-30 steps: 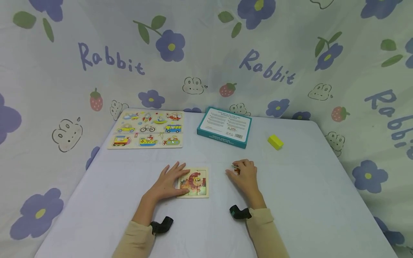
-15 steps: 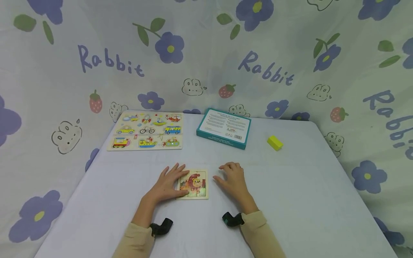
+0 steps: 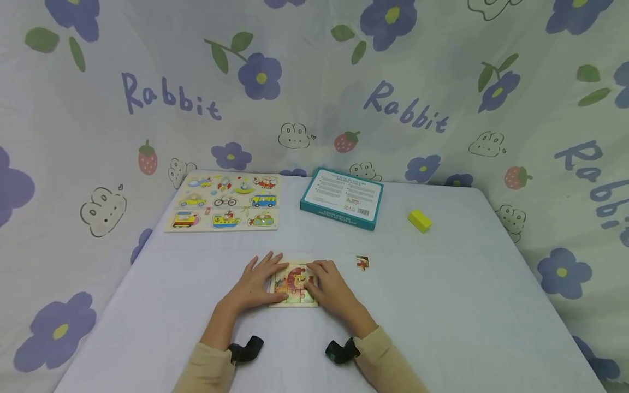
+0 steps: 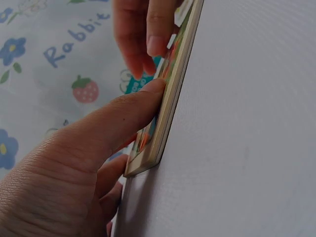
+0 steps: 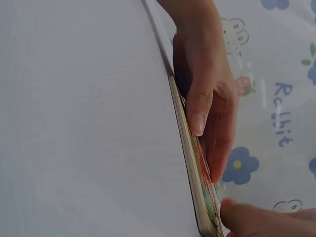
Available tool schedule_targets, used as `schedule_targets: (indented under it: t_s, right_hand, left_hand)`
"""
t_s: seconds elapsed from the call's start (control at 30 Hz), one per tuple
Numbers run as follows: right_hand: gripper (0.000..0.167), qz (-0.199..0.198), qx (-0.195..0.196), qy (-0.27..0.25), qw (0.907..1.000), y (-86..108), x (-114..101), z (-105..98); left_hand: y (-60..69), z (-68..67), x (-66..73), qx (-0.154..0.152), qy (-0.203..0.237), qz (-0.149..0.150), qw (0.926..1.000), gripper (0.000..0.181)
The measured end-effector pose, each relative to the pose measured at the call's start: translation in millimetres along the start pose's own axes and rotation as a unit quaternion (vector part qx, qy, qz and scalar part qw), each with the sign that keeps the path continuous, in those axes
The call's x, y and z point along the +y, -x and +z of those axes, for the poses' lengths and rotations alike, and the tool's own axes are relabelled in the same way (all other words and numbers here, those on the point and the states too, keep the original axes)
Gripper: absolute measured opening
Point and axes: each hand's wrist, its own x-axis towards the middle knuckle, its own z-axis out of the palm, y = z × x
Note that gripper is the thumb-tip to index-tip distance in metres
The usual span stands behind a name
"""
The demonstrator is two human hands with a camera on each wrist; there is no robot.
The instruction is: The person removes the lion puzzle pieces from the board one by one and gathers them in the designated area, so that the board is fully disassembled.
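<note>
A small square wooden jigsaw puzzle (image 3: 297,279) with an animal picture lies flat on the table. My left hand (image 3: 257,281) rests on its left side, thumb on the surface and extended fingers around the far left corner. At the puzzle's right side, my right hand (image 3: 334,286) touches the surface with thumb and fingertips, and I see no loose piece between them. In the left wrist view, the left thumb presses near the rim of the puzzle (image 4: 165,118). One puzzle piece (image 3: 362,263) lies on the table to the right of the puzzle.
A wooden vehicle puzzle board (image 3: 225,202) lies at the back left. Next to it is a teal and white box (image 3: 342,198), and a yellow block (image 3: 420,220) sits further right. A white cloth (image 3: 472,316) covers the table, with a patterned curtain (image 3: 314,82) behind.
My right hand has left the loose puzzle piece, which now lies uncovered, and moved left onto the puzzle's right side. The left hand has stayed on the puzzle.
</note>
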Motion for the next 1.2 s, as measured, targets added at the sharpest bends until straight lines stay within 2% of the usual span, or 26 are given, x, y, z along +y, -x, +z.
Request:
schedule_targets:
  t_s: [0.2, 0.33, 0.5, 0.87, 1.2]
  right_hand:
    - [0.035, 0.033, -0.003, -0.007, 0.9994, -2.4, -3.8, 3.8]
    - [0.034, 0.020, 0.006, -0.007, 0.9998, -5.6, -3.5, 7.1]
    - [0.030, -0.004, 0.036, 0.011, 0.9993, -7.6, -4.9, 11.4]
    - [0.022, 0.012, 0.057, 0.025, 0.9980, -8.5, -9.4, 14.5]
    - [0.019, 0.038, 0.046, 0.031, 0.9977, -10.8, -13.8, 13.6]
  left_hand:
    - [0.8, 1.2, 0.1, 0.001, 0.007, -0.004, 1.0000, 0.077]
    - [-0.4, 0.4, 0.3, 0.003, 0.007, -0.002, 1.0000, 0.077]
    - [-0.7, -0.7, 0.5, 0.007, 0.008, -0.001, 0.9999, 0.077]
    - [0.6, 2.5, 0.7, 0.015, 0.016, -0.001, 0.9998, 0.080]
    - [0.2, -0.1, 2.3, 0.006, 0.011, -0.013, 0.9998, 0.086]
